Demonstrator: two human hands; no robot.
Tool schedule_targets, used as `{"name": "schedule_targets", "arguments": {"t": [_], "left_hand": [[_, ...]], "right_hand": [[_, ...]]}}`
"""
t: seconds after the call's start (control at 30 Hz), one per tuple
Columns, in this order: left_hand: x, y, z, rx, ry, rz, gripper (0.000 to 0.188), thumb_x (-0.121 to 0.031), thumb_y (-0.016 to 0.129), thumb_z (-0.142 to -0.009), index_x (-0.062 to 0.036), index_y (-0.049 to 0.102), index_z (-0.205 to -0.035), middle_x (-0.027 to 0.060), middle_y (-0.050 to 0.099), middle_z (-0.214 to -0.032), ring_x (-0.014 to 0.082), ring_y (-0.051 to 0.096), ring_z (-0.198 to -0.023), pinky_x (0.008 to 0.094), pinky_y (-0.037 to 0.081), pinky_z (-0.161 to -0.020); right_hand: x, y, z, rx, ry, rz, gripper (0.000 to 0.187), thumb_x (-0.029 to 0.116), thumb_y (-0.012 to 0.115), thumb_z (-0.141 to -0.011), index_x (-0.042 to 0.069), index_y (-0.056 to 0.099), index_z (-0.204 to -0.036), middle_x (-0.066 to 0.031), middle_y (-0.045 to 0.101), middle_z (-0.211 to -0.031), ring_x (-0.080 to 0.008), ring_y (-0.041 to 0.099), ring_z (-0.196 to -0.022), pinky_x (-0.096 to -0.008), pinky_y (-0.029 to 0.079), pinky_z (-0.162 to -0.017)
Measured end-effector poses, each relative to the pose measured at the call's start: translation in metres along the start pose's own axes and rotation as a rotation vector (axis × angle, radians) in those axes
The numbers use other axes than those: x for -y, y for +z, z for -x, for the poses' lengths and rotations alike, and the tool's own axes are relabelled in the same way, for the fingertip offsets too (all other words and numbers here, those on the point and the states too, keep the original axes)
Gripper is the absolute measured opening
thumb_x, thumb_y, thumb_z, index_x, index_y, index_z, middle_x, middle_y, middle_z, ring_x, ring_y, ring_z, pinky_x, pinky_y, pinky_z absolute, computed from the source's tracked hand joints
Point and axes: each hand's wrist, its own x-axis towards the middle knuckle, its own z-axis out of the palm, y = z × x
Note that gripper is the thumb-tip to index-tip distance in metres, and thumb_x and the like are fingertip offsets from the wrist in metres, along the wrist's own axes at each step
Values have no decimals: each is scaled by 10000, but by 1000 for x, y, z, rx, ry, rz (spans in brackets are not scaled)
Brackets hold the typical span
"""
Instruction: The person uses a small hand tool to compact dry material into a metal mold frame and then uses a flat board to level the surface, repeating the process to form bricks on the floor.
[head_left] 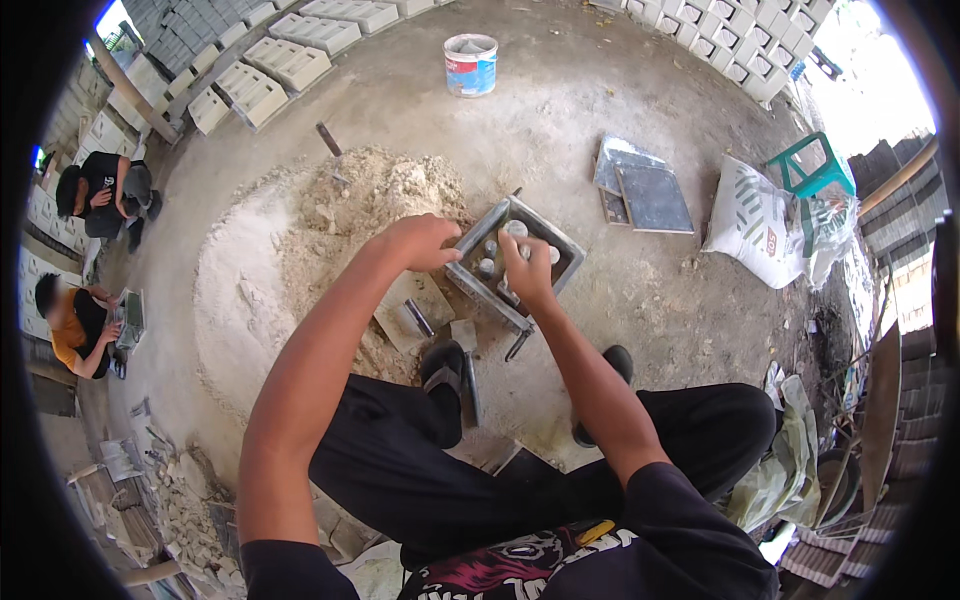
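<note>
A square metal mould (573, 262) sits on the ground in front of my feet. Inside it stand several short, round, greyish-white pieces (487, 267). My right hand (528, 268) is over the inside of the mould with its fingers closed; whatever they grip is hidden. At the mould's left corner is my left hand (425, 242), its thumb near the rim and its fingers apart from the thumb. A flat board (405, 325) with a metal cylinder (419, 317) on it lies below my left forearm. Beside my foot rests a long-handled tool (472, 390).
A pile of pale sandy mix (300, 215) spreads to the left, with a handled tool (328, 140) stuck in it. Farther off are a bucket (471, 70), dark plates (655, 197), a white sack (750, 220) and a green stool (815, 165). Two people (85, 330) sit at the left.
</note>
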Motion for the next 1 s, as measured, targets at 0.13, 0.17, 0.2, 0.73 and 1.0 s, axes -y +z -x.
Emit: {"name": "schedule_targets", "arguments": {"t": [0.13, 0.17, 0.2, 0.73, 1.0], "left_hand": [[23, 2, -8, 70, -86, -27, 521, -408, 612, -878, -84, 553, -1282, 176, 602, -1223, 341, 570, -1132, 429, 459, -956], [11, 0, -18, 67, -61, -6, 530, -415, 611, -878, -85, 548, -1288, 173, 597, -1232, 340, 566, -1140, 426, 455, -963], [8, -4, -21, 50, -39, 12, 540, -421, 612, -877, -87, 542, -1296, 174, 590, -1244, 338, 557, -1154, 426, 450, -970], [46, -12, -9, 22, -68, 107, 637, -481, 613, -873, -84, 489, -1355, 178, 507, -1358, 329, 490, -1247, 418, 410, -1025], [43, -14, -17, 36, -36, 93, 655, -512, 589, -878, -77, 485, -1357, 177, 504, -1362, 326, 493, -1245, 413, 415, -1023]], "right_hand": [[32, 21, 4, -94, 8, -156, 372, 180, 565, -939, -47, 544, -645, 18, 445, -532, -67, 379, -546, -308, 319, -493], [-1, 14, 8, -104, -44, -147, 372, 186, 567, -939, -50, 550, -651, 12, 453, -531, -70, 385, -545, -311, 325, -495], [-18, 9, 5, -108, -110, -143, 373, 191, 569, -939, -53, 556, -658, 7, 460, -530, -73, 392, -544, -313, 331, -498], [4, 23, -4, 107, 116, -144, 321, 174, 575, -915, -65, 579, -700, -11, 458, -537, -63, 400, -573, -294, 333, -510], [-18, 27, -8, 7, -11, -95, 329, 165, 583, -907, -54, 550, -663, -37, 486, -525, -67, 416, -565, -312, 373, -530]]}}
